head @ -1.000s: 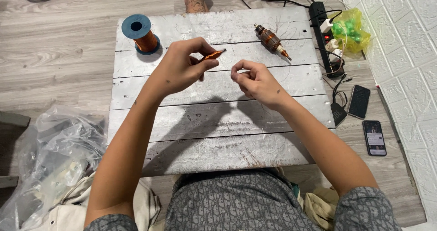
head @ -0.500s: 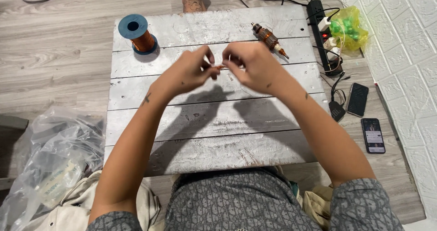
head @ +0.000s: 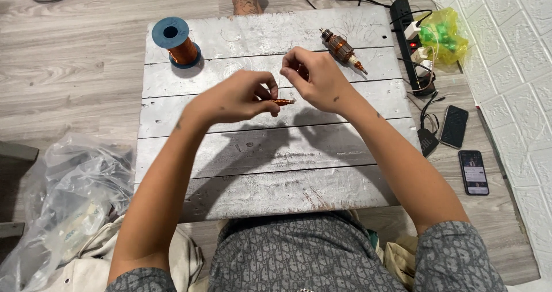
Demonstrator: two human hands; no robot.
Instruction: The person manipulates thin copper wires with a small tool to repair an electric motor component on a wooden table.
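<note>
- Copper-wound coil piece: small, orange-brown, held above the middle of the grey plank table, just above centre frame.
- Pinched at its left end by the left hand, fingers closed narrow around it.
- Right hand just to the upper right of the piece, fingertips drawn together as if gripping fine wire; strand too thin to make out, so actual hold could not be told.
- Step in hand, judged: winding or pulling wire at the small piece.
- Next move, judged: called for steady tension and a firm pinch on the left.
- Counted: one copper wire spool with blue flanges at upper left of the table; one motor armature at upper right of the table.
- Counted at right of frame: one power strip; one yellow-green bag; two phones on the floor.
- Counted at lower left: one clear plastic bag.
</note>
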